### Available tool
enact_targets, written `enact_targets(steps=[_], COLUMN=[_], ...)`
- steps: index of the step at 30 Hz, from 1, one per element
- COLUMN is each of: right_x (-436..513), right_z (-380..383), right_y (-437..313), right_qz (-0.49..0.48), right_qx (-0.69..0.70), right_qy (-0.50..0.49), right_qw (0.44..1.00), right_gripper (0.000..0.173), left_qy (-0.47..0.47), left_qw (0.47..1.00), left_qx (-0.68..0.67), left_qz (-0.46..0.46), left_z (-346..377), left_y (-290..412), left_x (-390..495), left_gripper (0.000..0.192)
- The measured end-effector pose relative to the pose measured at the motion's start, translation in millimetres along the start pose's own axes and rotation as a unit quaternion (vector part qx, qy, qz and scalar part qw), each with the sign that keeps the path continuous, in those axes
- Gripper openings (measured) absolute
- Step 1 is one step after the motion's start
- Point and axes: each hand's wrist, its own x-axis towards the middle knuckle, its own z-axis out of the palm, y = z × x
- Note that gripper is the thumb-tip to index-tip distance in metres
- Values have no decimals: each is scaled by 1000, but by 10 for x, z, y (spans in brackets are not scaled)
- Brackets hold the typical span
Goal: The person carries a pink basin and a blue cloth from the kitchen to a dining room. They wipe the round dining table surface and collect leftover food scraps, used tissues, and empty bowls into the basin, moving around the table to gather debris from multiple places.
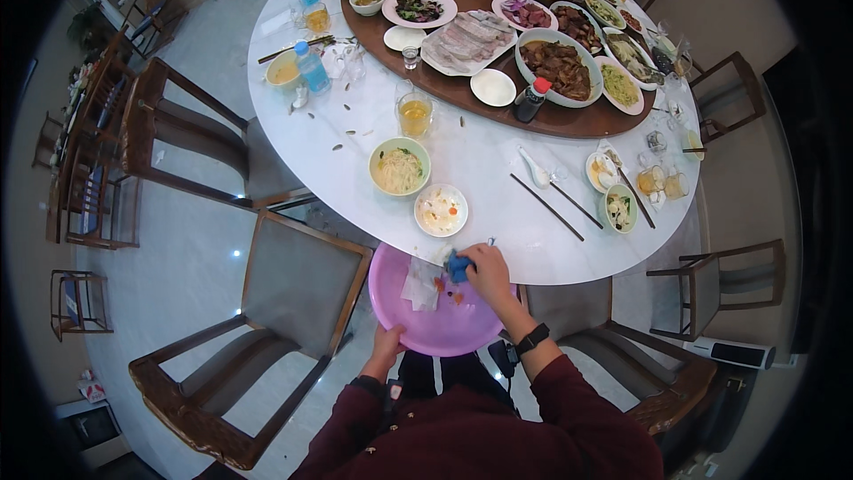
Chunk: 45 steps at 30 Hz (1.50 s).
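Observation:
My left hand (388,345) grips the near left rim of a pink plastic basin (413,337) held just below the table edge. Inside the basin lie crumpled white tissue (421,285) and some reddish food scraps (456,297). Bunched under the fingers of my right hand (488,272) is a blue cloth (459,267), at the table's edge above the basin. Pale food bits show beside the cloth. Just beyond stands a small white bowl (441,211) with food residue. A green-rimmed bowl of noodles (400,167) is behind it, near a glass of yellow drink (414,117).
The round white table (480,160) carries a brown turntable (460,97) full of dishes. Chopsticks (546,207) and a white spoon (534,167) lie to the right. Wooden chairs (303,280) flank me on both sides. Sunflower seed shells dot the left tabletop.

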Motion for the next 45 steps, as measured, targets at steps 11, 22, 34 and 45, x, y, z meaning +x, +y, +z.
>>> enact_targets(steps=[11,22,34,45], right_x=[512,1358,3600,3495], right_z=[-574,-904,455,1817], right_y=[458,222,-1579,-1531], right_qz=[60,-7,-66,-29], right_qx=[8,186,12,-112], right_qy=[182,145,28,-4], right_qw=[981,972,997,993], right_gripper=[29,35,42,42], left_qy=[14,110,157,137], left_qw=[1000,992,965,983], left_qx=[3,-42,-159,-98], left_qz=[8,32,139,78], left_z=[-39,-703,-1521,-2062], left_y=[24,399,1594,2493], left_x=[78,-14,546,1148], left_gripper=[57,59,57,62])
